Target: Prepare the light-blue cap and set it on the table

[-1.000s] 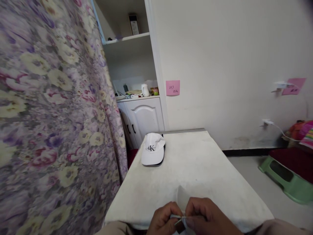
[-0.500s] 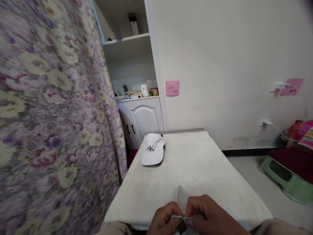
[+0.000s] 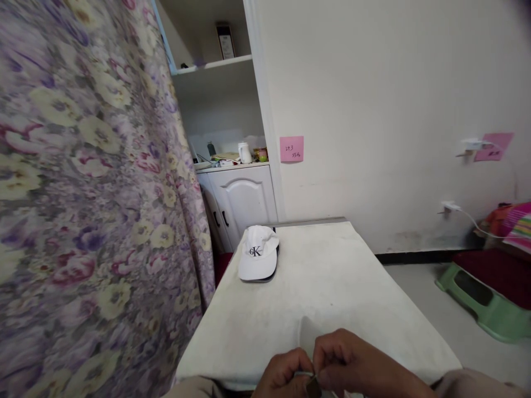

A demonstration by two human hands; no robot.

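White cap [image 3: 258, 265] at 11 o'clock on the surface [image 3: 332, 276]; both hands meet at 6.
Left hand [image 3: 284, 373] pinches the dark clasp [image 3: 313, 388], pale item [image 3: 306, 334] beyond; right hand [image 3: 352, 365] pinches nearly closed beside it, grip unclear: seemingly fine two-handed work.

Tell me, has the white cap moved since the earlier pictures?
No, the white cap lies in the same place near the far-left corner of the table.
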